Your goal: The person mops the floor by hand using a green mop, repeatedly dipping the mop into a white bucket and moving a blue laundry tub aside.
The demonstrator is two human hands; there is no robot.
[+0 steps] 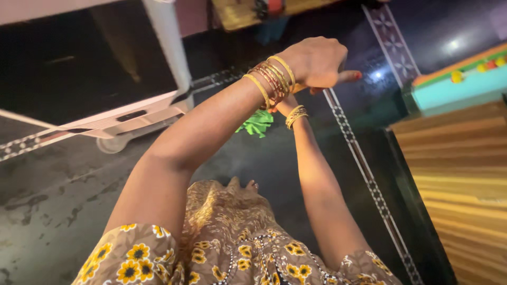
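The left hand [316, 60] is raised in front of the body, its fingers curled into a loose fist with one fingertip pointing right, though whether it pinches anything I cannot tell. The right hand [288, 105] is almost wholly hidden behind the left wrist, so its grip cannot be told either; both wrists carry gold bangles [272, 82] (the left stack is the thicker). A green cloth [257, 124] lies on the dark floor [63, 195] just below the wrists, near a white cooler [132, 113].
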